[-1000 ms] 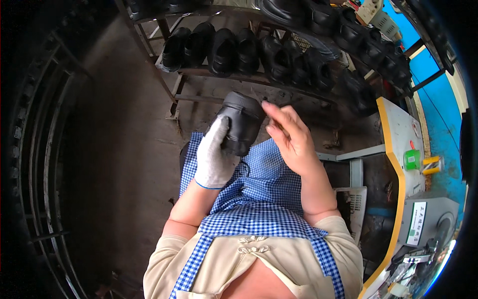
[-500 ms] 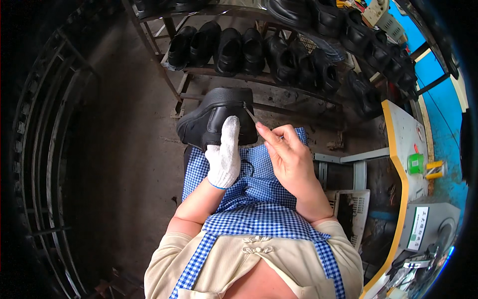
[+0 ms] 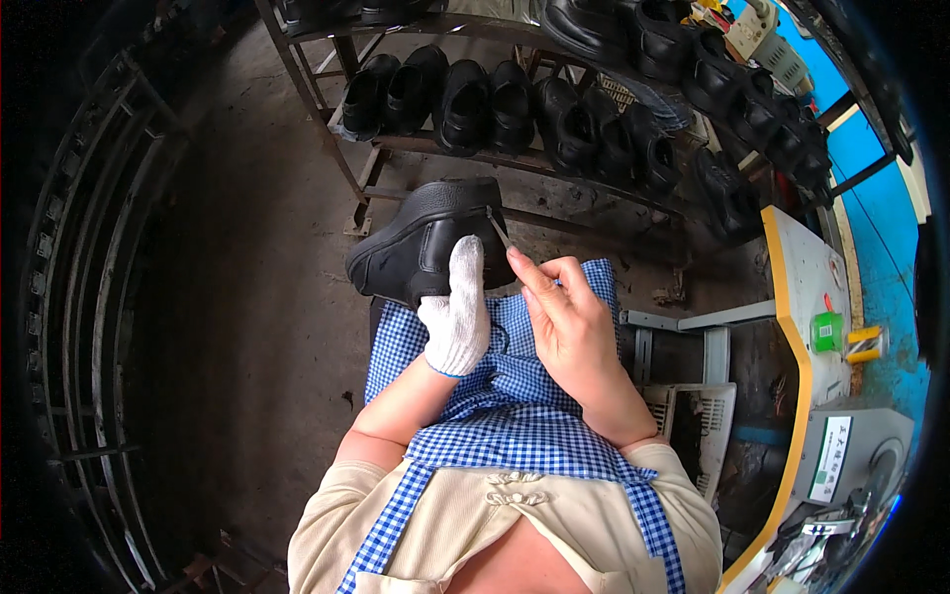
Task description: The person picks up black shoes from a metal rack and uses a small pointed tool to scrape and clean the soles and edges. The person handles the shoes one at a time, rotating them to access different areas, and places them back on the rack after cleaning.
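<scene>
Remotely, I watch the black shoe (image 3: 396, 247) just above and left of the frame's centre, gripped by the gloved left hand (image 3: 457, 319); the bare right hand (image 3: 569, 315) pinches a thin tool (image 3: 501, 231) near the shoe's heel. Too hard a push could, I judge, skid the tip into the gloved thumb. The toe points left, slightly down; the long axis slants up rightward.

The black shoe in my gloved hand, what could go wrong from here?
The thin tool in your bare right hand has its tip at the shoe, near the sole; a slip might scratch it. Your gloved left hand has its thumb close to that tip and could get poked. Only that hand grips the shoe, which might twist.
</scene>
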Demonstrator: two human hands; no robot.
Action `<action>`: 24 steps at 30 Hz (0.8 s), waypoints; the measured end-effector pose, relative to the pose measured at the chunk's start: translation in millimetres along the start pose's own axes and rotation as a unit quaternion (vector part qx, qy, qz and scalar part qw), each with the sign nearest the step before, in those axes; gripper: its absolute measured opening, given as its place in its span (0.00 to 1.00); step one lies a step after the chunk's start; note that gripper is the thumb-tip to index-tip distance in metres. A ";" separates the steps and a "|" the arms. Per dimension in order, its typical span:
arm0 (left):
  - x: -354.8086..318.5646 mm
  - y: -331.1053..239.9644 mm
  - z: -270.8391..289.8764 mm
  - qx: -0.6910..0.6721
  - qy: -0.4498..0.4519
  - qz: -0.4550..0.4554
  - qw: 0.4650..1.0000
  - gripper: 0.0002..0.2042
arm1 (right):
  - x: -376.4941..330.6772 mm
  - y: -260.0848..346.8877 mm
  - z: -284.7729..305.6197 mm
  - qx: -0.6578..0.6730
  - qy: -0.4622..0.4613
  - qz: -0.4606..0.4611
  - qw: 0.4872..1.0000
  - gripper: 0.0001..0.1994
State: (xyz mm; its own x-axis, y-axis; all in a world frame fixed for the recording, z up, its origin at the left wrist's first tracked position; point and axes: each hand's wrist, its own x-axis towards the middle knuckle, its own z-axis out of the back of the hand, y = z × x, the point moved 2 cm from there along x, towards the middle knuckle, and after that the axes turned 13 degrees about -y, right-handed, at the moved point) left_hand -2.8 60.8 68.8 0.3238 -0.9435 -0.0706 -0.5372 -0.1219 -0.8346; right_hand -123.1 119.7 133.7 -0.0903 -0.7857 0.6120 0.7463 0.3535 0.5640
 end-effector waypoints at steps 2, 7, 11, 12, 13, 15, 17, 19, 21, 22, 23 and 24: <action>0.2 -0.9 -0.2 -0.003 -0.008 -0.001 1.000 0.13 | -0.3 -1.4 -1.3 -0.006 -0.003 0.036 0.999 0.25; 0.3 1.4 -0.6 0.012 -0.006 -0.014 1.000 0.13 | -0.1 -4.3 -6.1 -0.008 -0.009 0.048 0.999 0.27; -2.4 -0.8 -2.0 0.005 -0.017 -0.006 1.000 0.13 | -0.8 -3.0 -9.6 -0.009 -0.009 0.043 0.999 0.26; -2.0 1.8 -0.9 -0.002 -0.016 -0.014 1.000 0.13 | -1.2 -2.5 -10.8 -0.010 -0.007 0.040 0.999 0.26; -1.9 3.7 -0.3 -0.009 -0.014 -0.023 1.000 0.13 | -1.8 -2.1 -12.6 -0.004 -0.011 0.037 0.999 0.26; -2.3 6.8 -0.9 -0.037 -0.024 -0.003 0.999 0.13 | -3.6 -2.0 -18.0 0.008 -0.018 0.029 0.999 0.26; -3.0 7.4 -2.3 -0.050 -0.023 0.002 0.998 0.13 | -3.2 -4.0 -23.9 0.013 -0.032 0.032 0.999 0.26; -5.0 5.7 -4.2 -0.051 -0.009 -0.005 0.999 0.12 | 3.8 -8.7 -27.3 0.030 -0.048 0.028 0.998 0.25; -15.4 1.0 -6.9 0.099 0.020 -0.105 0.989 0.13 | 19.1 -19.9 -27.1 0.053 -0.061 0.010 0.997 0.24; -23.6 9.3 -2.4 0.072 0.017 -0.091 0.993 0.14 | 28.7 -27.7 -23.3 0.082 -0.044 -0.034 0.995 0.22; -26.1 9.2 -7.2 0.040 0.019 -0.081 0.996 0.14 | 39.0 -34.8 -17.9 0.107 -0.032 -0.072 0.991 0.20; -25.2 -4.4 -2.6 0.075 0.091 -0.073 0.990 0.15 | 35.6 -40.2 -19.8 0.150 -0.048 -0.058 0.986 0.20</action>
State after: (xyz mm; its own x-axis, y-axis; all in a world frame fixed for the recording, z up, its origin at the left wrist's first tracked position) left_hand -10.7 84.3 75.7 0.2373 -0.9605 0.1455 -0.3687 -0.2276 -0.9012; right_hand -143.3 67.5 121.9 -0.2361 -0.7831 0.5754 0.4995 0.4101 0.7631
